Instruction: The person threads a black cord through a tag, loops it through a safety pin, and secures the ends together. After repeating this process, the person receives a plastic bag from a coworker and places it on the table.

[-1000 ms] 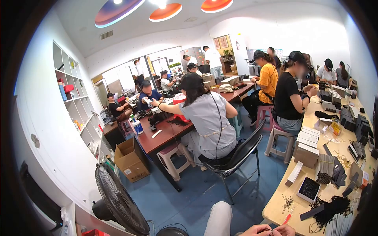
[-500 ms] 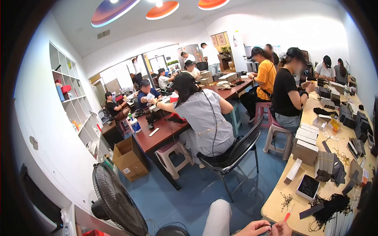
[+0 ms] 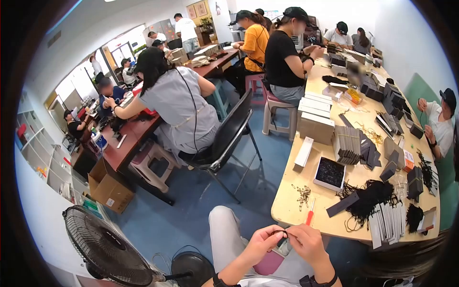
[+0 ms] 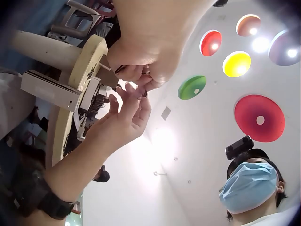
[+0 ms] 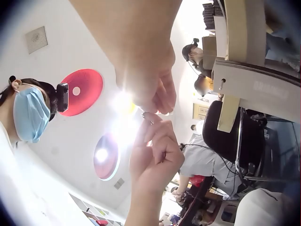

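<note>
Head view: white box point(image 3: 327, 185) of black pieces point(image 3: 331, 171)

Your left hand point(image 4: 146, 44) and right hand point(image 4: 120, 122) meet at the fingertips — thin dark cord point(image 4: 144, 94) pinched there. Black strap point(image 4: 54, 203) on your right wrist — blue mask point(image 4: 249, 187) on your face.

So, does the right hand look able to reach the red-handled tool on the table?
Probably yes. The red-handled tool lies at the table edge, handle toward the right hand, with nothing visible between. But that hand and the left hand pinch a thin dark cord, so it may need freeing first.
</note>
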Available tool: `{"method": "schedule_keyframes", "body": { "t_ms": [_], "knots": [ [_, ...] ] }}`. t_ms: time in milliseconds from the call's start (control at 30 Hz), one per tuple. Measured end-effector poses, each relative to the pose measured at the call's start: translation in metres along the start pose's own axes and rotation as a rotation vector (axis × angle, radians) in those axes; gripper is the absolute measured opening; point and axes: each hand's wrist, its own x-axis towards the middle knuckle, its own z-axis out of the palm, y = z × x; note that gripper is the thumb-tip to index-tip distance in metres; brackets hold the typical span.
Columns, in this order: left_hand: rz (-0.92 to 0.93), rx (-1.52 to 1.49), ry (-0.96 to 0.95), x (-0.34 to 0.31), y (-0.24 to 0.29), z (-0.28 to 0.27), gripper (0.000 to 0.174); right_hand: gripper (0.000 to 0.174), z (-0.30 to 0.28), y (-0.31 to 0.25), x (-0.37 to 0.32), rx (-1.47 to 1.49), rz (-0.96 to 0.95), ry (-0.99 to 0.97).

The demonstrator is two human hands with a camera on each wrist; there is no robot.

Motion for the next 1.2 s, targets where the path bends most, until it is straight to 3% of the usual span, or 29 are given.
{"method": "schedule_keyframes", "body": {
  "t_ms": [67,133,267,400,500,600,700,733,767,833,867,933,967,1033,1067,1100,1167,1200],
  "knots": [
    [0.000,0.028,0.004,-0.002,0.000,0.004,0.013,0.014,-0.002,-0.002,-0.001,0.096,0.081,-0.015],
    [0.112,0.104,0.053,-0.001,0.001,0.008,0.012,0.014,-0.002,-0.005,-0.003,0.170,0.175,0.004],
    [0.067,0.149,-0.003,-0.003,0.004,0.004,0.013,0.015,-0.001,-0.005,-0.008,0.319,0.360,0.059],
    [0.111,0.173,-0.105,0.004,-0.017,-0.012,0.015,0.009,0.008,0.001,-0.009,0.385,0.348,0.064],
    [0.079,0.192,-0.146,0.000,-0.015,-0.019,0.016,0.013,0.004,-0.001,-0.005,0.363,0.339,-0.091],
    [0.142,0.191,-0.087,-0.005,-0.026,-0.039,0.016,0.005,0.006,-0.014,0.005,0.362,0.408,-0.186],
    [0.262,0.197,0.050,-0.019,-0.037,-0.058,0.016,0.006,0.019,-0.022,0.021,0.259,0.259,-0.158],
    [0.159,0.122,0.123,-0.028,-0.047,-0.075,0.014,0.006,0.026,-0.025,0.026,0.256,0.247,-0.167],
    [0.053,0.045,0.193,-0.034,-0.052,-0.086,0.012,0.026,0.037,-0.025,0.032,0.442,0.377,-0.188],
    [0.157,0.018,0.293,-0.053,-0.031,-0.070,0.012,0.067,0.059,-0.030,0.048,0.819,0.632,-0.234],
    [0.151,0.029,0.354,-0.061,-0.036,-0.077,0.012,0.067,0.064,-0.040,0.057,0.825,0.620,-0.249],
    [0.138,0.032,0.538,-0.076,-0.037,-0.083,0.014,0.096,0.078,-0.063,0.077,0.714,0.456,-0.424],
    [0.161,0.031,0.566,-0.083,-0.043,-0.089,0.014,0.096,0.091,-0.071,0.081,0.732,0.434,-0.448],
    [0.158,-0.050,0.659,-0.095,-0.055,-0.101,0.016,0.105,0.121,-0.081,0.087,0.798,0.323,-0.254],
    [0.175,-0.048,0.673,-0.100,-0.056,-0.105,0.016,0.105,0.142,-0.070,0.082,1.043,0.380,-0.232],
    [0.182,-0.012,0.661,-0.105,-0.057,-0.108,0.017,0.105,0.149,-0.073,0.082,1.049,0.369,-0.241],
    [0.192,0.057,0.627,-0.110,-0.057,-0.109,0.019,0.100,0.162,-0.081,0.082,1.405,0.629,-0.136],
    [0.164,0.026,0.661,-0.113,-0.056,-0.107,0.017,0.092,0.171,-0.082,0.083,1.290,0.631,-0.075]
  ]
}}
